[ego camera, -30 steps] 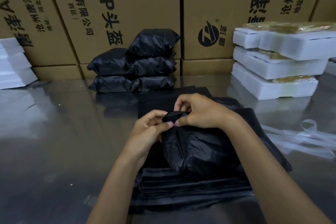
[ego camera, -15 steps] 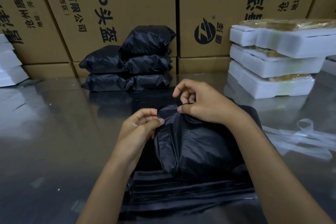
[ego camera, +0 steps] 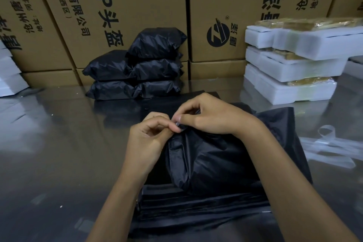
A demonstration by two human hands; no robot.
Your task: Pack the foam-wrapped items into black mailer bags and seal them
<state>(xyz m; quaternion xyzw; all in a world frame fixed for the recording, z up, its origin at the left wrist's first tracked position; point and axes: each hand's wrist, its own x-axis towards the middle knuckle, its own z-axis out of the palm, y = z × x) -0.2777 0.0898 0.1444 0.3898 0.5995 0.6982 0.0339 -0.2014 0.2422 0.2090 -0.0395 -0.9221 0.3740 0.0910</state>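
We find five sealed bags (ego camera: 135,65) stacked against the cardboard boxes (ego camera: 121,15), behind the filled bag (ego camera: 212,161) in hand. That bag lies on a pile of flat bags (ego camera: 196,208). The left hand (ego camera: 149,133) and right hand (ego camera: 214,118) pinch its far end; we judge sealing underway. Three foam-wrapped items (ego camera: 290,70), to its right, remain unpacked.

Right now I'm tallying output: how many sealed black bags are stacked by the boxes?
5: bottom left, bottom right, middle left, middle right, top. More may hide behind.
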